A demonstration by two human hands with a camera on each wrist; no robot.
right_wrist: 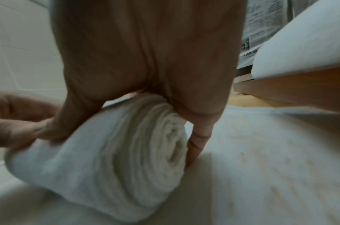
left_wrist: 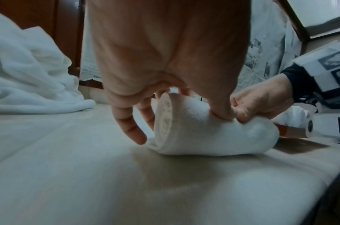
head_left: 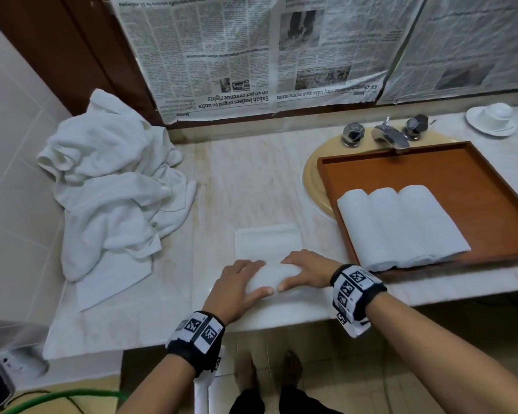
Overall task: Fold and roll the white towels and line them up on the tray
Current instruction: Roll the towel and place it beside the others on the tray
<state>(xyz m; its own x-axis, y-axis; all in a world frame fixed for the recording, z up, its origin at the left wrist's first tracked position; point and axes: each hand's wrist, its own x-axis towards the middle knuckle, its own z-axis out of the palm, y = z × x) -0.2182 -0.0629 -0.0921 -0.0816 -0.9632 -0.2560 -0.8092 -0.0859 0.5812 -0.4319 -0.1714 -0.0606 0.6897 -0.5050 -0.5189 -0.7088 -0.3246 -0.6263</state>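
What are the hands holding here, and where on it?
Both hands grip the half-rolled towel: left hand at its left end, right hand at its right end.

A pale marble counter (head_left: 245,180) is backed by newspaper sheets (head_left: 251,49); white wall tiles (head_left: 15,144) are seen left of it.

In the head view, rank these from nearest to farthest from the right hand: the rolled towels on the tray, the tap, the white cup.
From the right hand:
1. Rolled towels on the tray, just to its right.
2. Tap, behind the tray.
3. White cup, far right corner.
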